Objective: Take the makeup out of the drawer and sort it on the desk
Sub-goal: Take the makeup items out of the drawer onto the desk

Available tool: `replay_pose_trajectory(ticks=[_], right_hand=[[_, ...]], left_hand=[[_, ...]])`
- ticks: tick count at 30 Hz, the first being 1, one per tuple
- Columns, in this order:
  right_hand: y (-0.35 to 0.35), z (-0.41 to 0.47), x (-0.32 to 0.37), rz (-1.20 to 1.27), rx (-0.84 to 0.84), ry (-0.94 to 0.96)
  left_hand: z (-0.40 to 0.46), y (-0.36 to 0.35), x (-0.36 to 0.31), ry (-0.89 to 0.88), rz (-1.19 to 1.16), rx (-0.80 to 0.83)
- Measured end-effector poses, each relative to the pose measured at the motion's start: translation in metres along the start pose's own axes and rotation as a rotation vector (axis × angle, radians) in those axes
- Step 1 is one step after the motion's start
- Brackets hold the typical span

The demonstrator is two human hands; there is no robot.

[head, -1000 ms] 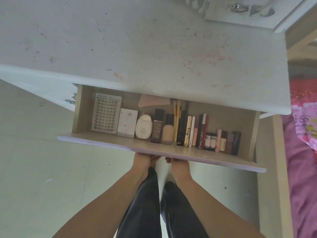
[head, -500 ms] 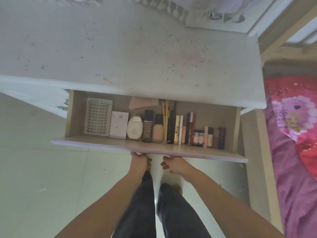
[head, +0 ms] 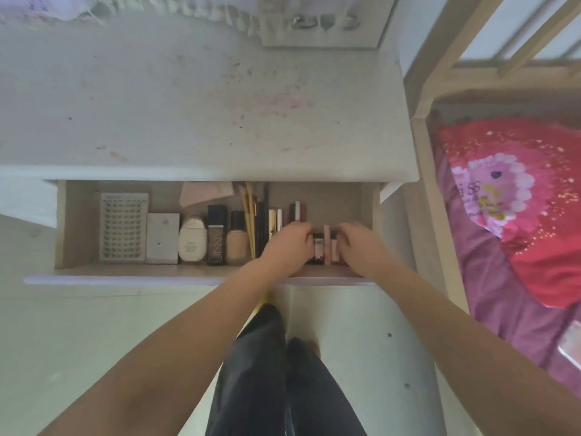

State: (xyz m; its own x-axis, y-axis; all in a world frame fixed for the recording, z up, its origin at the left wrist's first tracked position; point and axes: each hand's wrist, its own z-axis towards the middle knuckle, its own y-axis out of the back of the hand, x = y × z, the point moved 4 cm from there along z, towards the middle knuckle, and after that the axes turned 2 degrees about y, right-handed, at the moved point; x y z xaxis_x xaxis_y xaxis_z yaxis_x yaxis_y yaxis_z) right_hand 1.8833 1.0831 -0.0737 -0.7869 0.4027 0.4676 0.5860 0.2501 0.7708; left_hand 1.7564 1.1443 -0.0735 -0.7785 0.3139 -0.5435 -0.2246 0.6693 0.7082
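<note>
Both hands are down in the open drawer (head: 72, 228), left hand (head: 287, 243) and right hand (head: 358, 245) curling round the small lip tubes (head: 327, 247) between them; whether they're gripped, I can't tell. Best to gather them upright, then lift onto the desk (head: 188, 105).

Both forearms are bare up to the lower edge of the picture; no sleeve shows on either one. There is no watch, bracelet or ring to see on the wrists, though the left hand (head: 287, 243) and the right hand (head: 358, 245) are a little blurred, so small details of the fingers cannot be told. The person wears dark, almost black trousers (head: 283, 372) of a smooth cloth with a slight shine. The two legs narrow toward the floor. The feet are mostly hidden and blurred.
</note>
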Motion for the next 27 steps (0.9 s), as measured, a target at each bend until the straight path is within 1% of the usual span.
replay_pose_trajectory(ticks=[2,5,8,10,12,14,17,19,22,24,27], right_hand=[[-0.019,0.011,-0.005,-0.086,0.049,0.024],[-0.034,0.02,-0.007,-0.202,0.056,0.08],[-0.041,0.03,-0.01,-0.24,0.097,0.103],[-0.04,0.032,-0.01,-0.226,0.101,0.126],[-0.036,0.031,-0.009,-0.19,0.069,0.146],[-0.033,0.028,-0.008,-0.137,0.066,0.147],[-0.028,0.027,-0.006,-0.03,0.153,0.097],[-0.015,0.024,0.002,0.003,0.155,0.112],[0.033,0.018,0.02,0.095,0.065,0.176],[0.078,0.022,0.033,0.224,0.007,0.182],[0.141,0.051,0.046,0.44,-0.156,0.166]], left_hand=[[0.018,-0.021,0.004,0.008,0.166,0.031],[0.029,-0.033,0.007,0.034,0.352,0.023],[0.033,-0.036,0.012,0.04,0.37,0.025],[0.033,-0.036,0.016,0.01,0.321,-0.015],[0.032,-0.034,0.018,-0.03,0.249,-0.048],[0.029,-0.034,0.019,-0.041,0.137,-0.02],[0.026,-0.031,0.019,0.021,-0.063,0.068],[0.021,-0.02,0.016,0.024,-0.124,0.065],[0.008,0.028,0.003,-0.05,-0.218,-0.037],[0.005,0.077,-0.01,-0.081,-0.326,-0.114],[0.032,0.143,-0.024,-0.07,-0.463,-0.235]])
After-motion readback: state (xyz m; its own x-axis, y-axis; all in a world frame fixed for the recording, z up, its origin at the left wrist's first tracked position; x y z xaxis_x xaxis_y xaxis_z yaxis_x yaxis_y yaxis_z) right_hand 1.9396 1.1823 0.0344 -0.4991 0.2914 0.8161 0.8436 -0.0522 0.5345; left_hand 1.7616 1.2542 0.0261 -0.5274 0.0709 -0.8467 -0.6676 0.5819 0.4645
